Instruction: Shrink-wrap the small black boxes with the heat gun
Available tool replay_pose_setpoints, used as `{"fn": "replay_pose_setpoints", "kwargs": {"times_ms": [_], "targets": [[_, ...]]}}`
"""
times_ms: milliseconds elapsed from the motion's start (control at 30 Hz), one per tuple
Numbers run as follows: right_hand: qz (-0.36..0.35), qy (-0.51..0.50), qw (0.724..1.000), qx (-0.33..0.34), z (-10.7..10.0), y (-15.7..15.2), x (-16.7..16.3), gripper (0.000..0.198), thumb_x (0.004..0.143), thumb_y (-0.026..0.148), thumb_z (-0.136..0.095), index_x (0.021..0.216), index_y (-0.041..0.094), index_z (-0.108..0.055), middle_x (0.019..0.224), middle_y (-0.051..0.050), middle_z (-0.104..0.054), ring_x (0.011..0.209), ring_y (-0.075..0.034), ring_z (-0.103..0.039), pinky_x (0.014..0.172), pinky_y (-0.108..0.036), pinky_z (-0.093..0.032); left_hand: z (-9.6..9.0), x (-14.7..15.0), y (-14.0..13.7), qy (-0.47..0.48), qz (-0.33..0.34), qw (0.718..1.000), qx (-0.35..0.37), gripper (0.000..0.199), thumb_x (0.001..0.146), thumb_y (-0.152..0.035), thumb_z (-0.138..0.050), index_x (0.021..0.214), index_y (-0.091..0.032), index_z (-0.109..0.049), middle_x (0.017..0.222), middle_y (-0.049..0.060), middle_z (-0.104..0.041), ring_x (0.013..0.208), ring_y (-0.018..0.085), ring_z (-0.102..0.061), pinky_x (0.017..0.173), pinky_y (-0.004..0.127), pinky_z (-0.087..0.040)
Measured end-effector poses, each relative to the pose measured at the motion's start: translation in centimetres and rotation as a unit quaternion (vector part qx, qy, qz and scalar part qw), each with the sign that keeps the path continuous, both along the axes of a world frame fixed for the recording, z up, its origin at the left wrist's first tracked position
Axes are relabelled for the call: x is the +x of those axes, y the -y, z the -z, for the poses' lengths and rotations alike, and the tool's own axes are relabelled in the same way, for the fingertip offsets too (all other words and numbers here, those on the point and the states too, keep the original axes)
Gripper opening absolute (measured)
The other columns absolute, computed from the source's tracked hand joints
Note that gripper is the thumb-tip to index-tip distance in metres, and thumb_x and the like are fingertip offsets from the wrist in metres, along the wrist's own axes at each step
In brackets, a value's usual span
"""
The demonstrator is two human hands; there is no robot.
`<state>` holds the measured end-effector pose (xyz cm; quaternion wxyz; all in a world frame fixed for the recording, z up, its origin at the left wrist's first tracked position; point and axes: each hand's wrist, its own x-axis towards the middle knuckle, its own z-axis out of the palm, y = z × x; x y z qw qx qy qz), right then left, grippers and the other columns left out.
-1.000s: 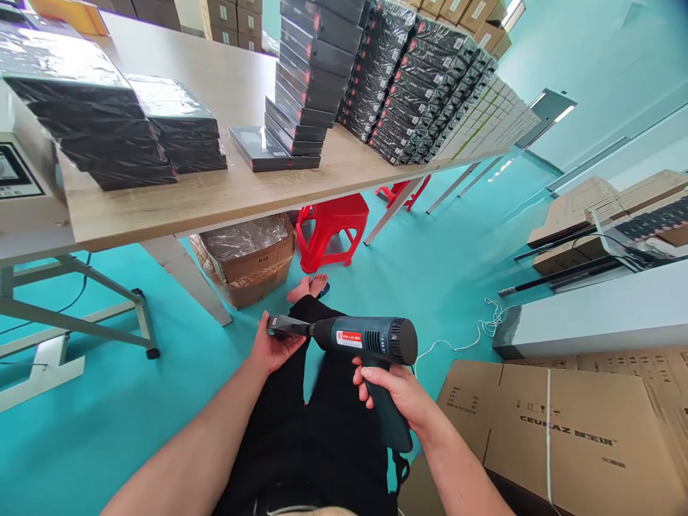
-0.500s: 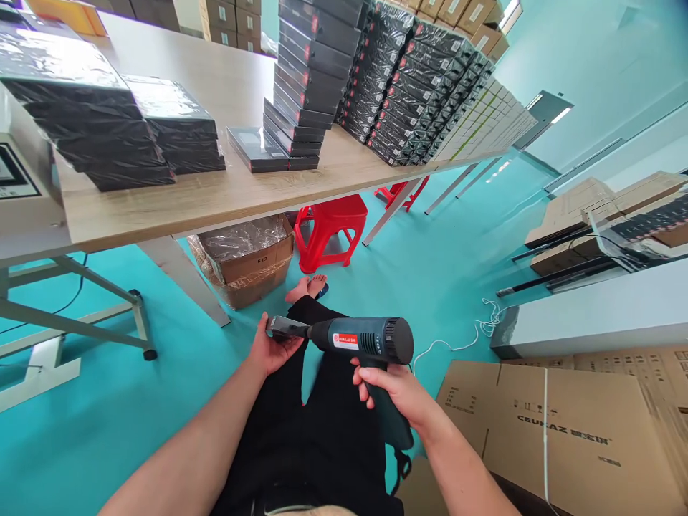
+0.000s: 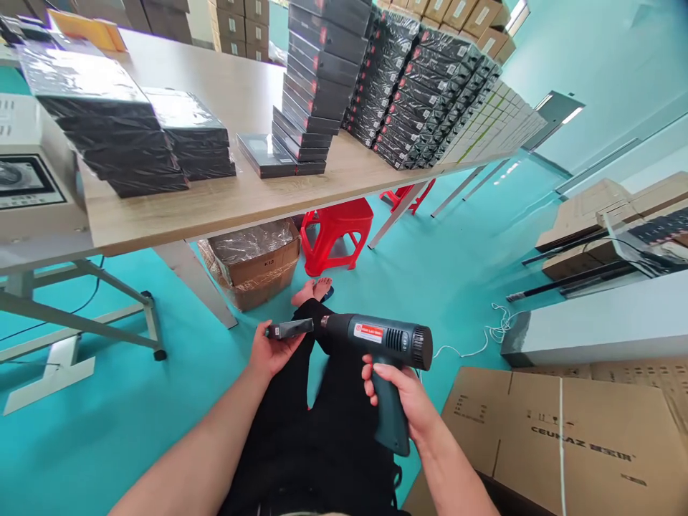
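Here's the right hand [image 3: 400,390], fingers curled round the handle of a dark heat gun [image 3: 376,338], held above the black trousers [image 3: 322,444]. Its barrel points left, the metal nozzle [image 3: 325,322] just beside the end of a flat dark box [image 3: 290,329]. And that box is in the left hand [image 3: 271,351], pinched at its far end, thumb up on the side, fingers underneath, held out over the knees. Off to the right, a big cardboard carton [image 3: 585,423] printed CEUKAZ, white strap across it.

Beyond the bare feet [image 3: 322,288], an open carton marked K13 [image 3: 263,276] with clear film inside, and beside it a red plastic stool [image 3: 341,222], partly under the wood-topped table [image 3: 215,208]. Up on that table: film-wrapped black boxes [image 3: 140,158] at left next to a beige machine [image 3: 37,222], a tall leaning stack of dark boxes [image 3: 322,79] in the middle, then wrapped black packs [image 3: 424,93] and, further along, a long row of white boxes [image 3: 494,125]. Furthest back, brown cartons [image 3: 236,29] piled up.
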<state>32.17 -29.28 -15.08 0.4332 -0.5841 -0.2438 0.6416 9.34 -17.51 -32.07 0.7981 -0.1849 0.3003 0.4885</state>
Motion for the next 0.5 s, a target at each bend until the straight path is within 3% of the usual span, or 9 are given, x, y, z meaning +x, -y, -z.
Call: {"fn": "replay_pose_setpoints", "kwargs": {"times_ms": [167, 333, 500], "targets": [[0.002, -0.059, 0.998, -0.015, -0.1, 1.9, 2.0, 0.027, 0.082, 0.028, -0.057, 0.104, 0.014, -0.063, 0.085, -0.007, -0.063, 0.065, -0.015, -0.059, 0.052, -0.024, -0.046, 0.4, 0.1, -0.1, -0.051, 0.007, 0.998, 0.041, 0.031, 0.061, -0.016, -0.052, 0.092, -0.016, -0.059, 0.094, 0.011, -0.066, 0.09, 0.032, -0.065, 0.076, 0.051, -0.054], [0.041, -0.067, 0.997, -0.023, -0.3, 3.1, 2.4, 0.026, 0.083, 0.029, -0.054, 0.104, 0.016, -0.064, 0.086, -0.007, -0.063, 0.066, -0.015, -0.057, 0.055, -0.025, -0.046, 0.8, 0.7, -0.6, -0.136, -0.004, 0.991, 0.009, 0.031, 0.048, -0.01, -0.046, 0.077, -0.015, -0.056, 0.069, 0.005, -0.063, 0.077, 0.027, -0.066, 0.072, 0.045, -0.056], [-0.019, -0.044, 0.999, -0.027, -0.8, 3.7, 2.6, 0.026, 0.081, 0.029, -0.056, 0.102, 0.016, -0.065, 0.084, -0.008, -0.063, 0.064, -0.016, -0.058, 0.054, -0.027, -0.045, 0.2, 0.9, -0.7, -0.142, 0.01, 0.99, -0.002, 0.031, 0.044, -0.008, -0.045, 0.073, -0.015, -0.055, 0.064, 0.004, -0.06, 0.075, 0.027, -0.066, 0.071, 0.042, -0.057]]}}
